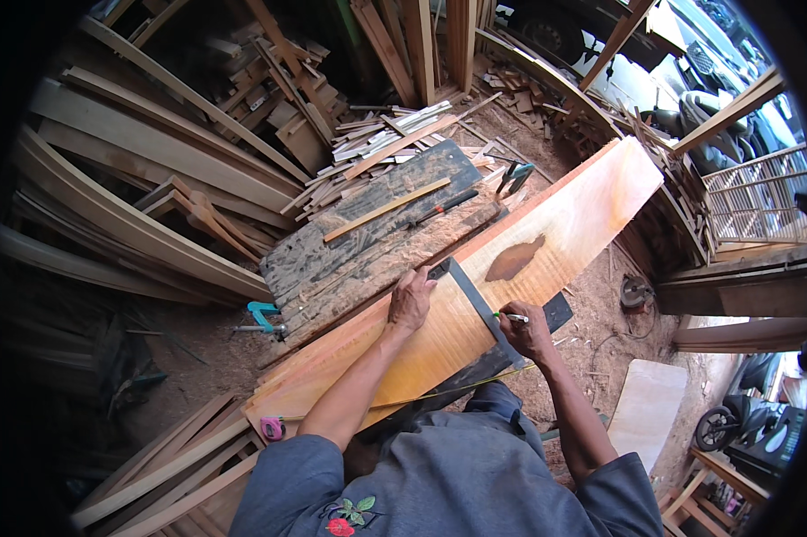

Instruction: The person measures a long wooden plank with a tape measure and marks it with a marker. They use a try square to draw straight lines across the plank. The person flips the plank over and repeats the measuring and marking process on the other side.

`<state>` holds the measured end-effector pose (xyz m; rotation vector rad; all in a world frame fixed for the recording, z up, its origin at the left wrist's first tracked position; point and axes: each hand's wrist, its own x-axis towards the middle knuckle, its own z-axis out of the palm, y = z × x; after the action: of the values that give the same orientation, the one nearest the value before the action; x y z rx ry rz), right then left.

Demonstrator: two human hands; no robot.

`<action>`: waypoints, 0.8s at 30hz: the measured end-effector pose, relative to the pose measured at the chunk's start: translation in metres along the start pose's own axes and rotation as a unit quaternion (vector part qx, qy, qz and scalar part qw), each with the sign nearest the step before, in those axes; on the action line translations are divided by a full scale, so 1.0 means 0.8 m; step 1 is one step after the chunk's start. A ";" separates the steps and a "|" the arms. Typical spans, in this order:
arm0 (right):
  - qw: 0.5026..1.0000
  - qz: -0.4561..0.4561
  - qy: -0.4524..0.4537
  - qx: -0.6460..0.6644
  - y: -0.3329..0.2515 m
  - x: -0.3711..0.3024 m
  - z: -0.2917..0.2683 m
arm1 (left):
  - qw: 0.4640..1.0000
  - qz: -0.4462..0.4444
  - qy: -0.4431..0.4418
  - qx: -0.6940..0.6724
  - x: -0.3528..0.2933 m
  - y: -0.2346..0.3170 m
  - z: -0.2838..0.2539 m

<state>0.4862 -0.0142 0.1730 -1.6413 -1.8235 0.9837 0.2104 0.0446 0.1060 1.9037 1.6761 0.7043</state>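
My left hand [411, 300] lies flat-ish, fingers spread, pressing down the steel square [475, 300] on the orange plank [546, 237]; open palm, nothing clasped. My right hand [527, 329] is closed on a green-tipped marker [511, 317], tip at the blade's right edge, about 3 o'clock from my left hand. The plank runs from 8 o'clock low left to 1 o'clock upper right across a dark worn bench [350, 246], with a dark knot patch [514, 259] just past the square at 1 o'clock.

Risks, as I judge them:
- Square could skate if my left hand lets up; the plank face looks smooth, so the line would come out off-square.
- Marker can ride away from the blade or tuck under it; wobbly line.
- Plank overhangs the bench at the far end; leaning hard could rock it.
- Yellow tape [439, 392] stretches along the near edge from the pink tape measure [272, 428] at 7 o'clock; my forearm could snag it and drag the case off.
- Loose strip of wood [387, 209] and a screwdriver-like tool [444, 208] on the bench at 11 o'clock could roll if the bench is jolted.
- A blue clamp [262, 315] sits at 9 o'clock; I cannot tell whether it bites anything.
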 end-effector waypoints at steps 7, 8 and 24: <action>0.987 -0.118 0.086 0.063 -0.001 0.083 0.055 | 1.000 0.003 0.004 0.002 -0.001 -0.005 0.005; 0.982 -0.145 0.095 0.068 0.000 0.093 0.059 | 1.000 -0.003 0.000 0.003 -0.001 -0.005 0.006; 0.992 -0.102 0.067 -0.031 0.006 0.016 0.026 | 1.000 0.003 -0.007 0.003 -0.001 -0.002 0.006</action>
<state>0.4716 -0.0058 0.1548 -1.4832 -1.9016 0.7186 0.2124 0.0439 0.1018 1.9146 1.6664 0.6885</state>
